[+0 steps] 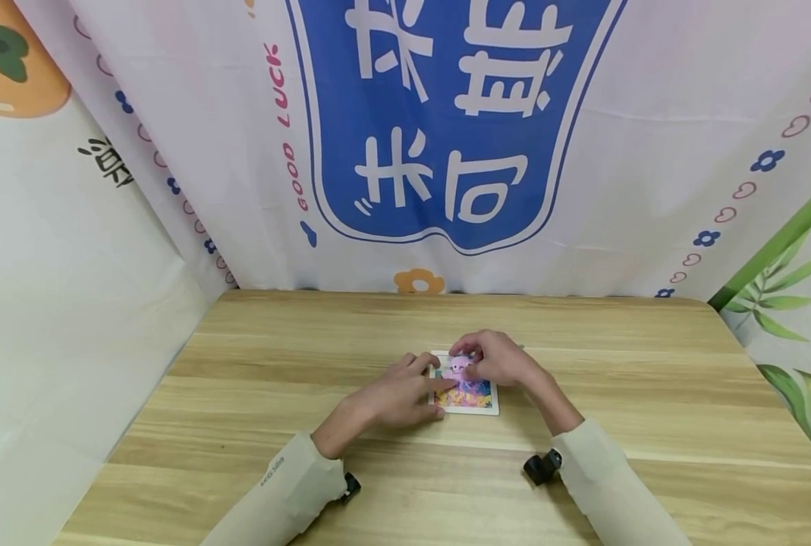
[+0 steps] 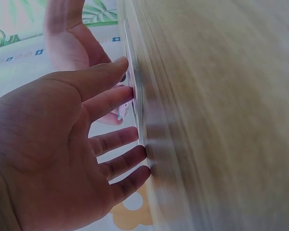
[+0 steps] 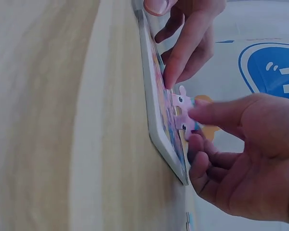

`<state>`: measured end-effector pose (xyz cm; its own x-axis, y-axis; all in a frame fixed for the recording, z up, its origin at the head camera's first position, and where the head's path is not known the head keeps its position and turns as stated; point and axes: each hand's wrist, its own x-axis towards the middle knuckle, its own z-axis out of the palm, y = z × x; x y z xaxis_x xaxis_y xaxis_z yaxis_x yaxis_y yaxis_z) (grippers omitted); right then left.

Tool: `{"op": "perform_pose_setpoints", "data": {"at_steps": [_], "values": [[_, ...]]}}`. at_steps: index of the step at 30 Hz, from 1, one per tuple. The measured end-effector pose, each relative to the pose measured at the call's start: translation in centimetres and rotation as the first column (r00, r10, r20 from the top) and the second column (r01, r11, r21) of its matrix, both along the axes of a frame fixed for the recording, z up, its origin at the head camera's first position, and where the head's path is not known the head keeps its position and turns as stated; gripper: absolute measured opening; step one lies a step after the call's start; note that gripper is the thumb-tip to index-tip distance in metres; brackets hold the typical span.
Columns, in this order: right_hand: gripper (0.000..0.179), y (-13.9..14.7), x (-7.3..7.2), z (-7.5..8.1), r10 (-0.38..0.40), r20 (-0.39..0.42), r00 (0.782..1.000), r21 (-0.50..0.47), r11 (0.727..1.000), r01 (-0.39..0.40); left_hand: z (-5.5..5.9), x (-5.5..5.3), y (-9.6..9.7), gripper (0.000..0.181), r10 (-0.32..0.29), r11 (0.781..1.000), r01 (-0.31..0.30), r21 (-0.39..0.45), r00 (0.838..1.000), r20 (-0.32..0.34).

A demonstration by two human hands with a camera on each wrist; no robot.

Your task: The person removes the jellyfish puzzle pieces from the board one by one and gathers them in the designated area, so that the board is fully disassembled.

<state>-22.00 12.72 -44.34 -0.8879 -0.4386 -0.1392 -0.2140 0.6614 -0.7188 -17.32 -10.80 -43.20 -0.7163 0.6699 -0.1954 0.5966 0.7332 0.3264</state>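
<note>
A small jigsaw puzzle (image 1: 483,400) with a white-rimmed tray and a colourful picture lies on the wooden table. My right hand (image 1: 504,360) pinches a pink puzzle piece (image 3: 182,108) with an animal face between thumb and fingers. The piece stands tilted up, its lower edge right at the picture. My left hand (image 1: 400,394) lies over the tray's left side, fingers spread. Its index fingertip presses on the picture beside the piece, and its thumb is at the near rim. In the left wrist view, the other fingertips reach the tray edge (image 2: 138,91) and the tabletop.
A small teal-edged thing (image 3: 188,221) lies on the table just past the tray, mostly hidden by my right hand in the head view. Black wrist cameras (image 1: 542,466) sit at both sleeves. A printed curtain (image 1: 617,258) hangs behind the table's far edge.
</note>
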Motion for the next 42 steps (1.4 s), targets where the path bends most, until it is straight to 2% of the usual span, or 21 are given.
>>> {"op": "perform_pose_setpoints", "data": {"at_steps": [5,9,20,29,42], "values": [[0.021,0.2,0.0,0.0,-0.017,-0.030,0.999,-0.030,0.999,0.016,-0.1,0.1,-0.1,0.055,-0.007,1.000,0.007,0.002,1.000,-0.015],[0.018,0.6,-0.3,0.1,-0.039,-0.017,0.999,-0.059,0.998,0.038,-0.1,0.1,-0.2,0.056,-0.002,1.000,0.002,0.001,1.000,-0.015],[0.017,3.0,-0.3,0.8,-0.078,0.027,0.997,-0.127,0.989,0.081,-0.1,0.2,0.2,0.054,0.011,1.000,-0.011,-0.008,1.000,0.008],[0.021,5.6,-0.2,1.7,-0.095,0.070,0.993,-0.204,0.973,0.108,-0.2,0.3,0.2,0.052,0.007,1.000,-0.007,-0.012,1.000,-0.013],[0.023,8.4,-0.6,1.0,-0.126,0.080,0.989,-0.144,0.980,0.136,-0.2,0.6,0.3,0.055,0.028,0.999,-0.029,-0.018,1.000,-0.004]]}}
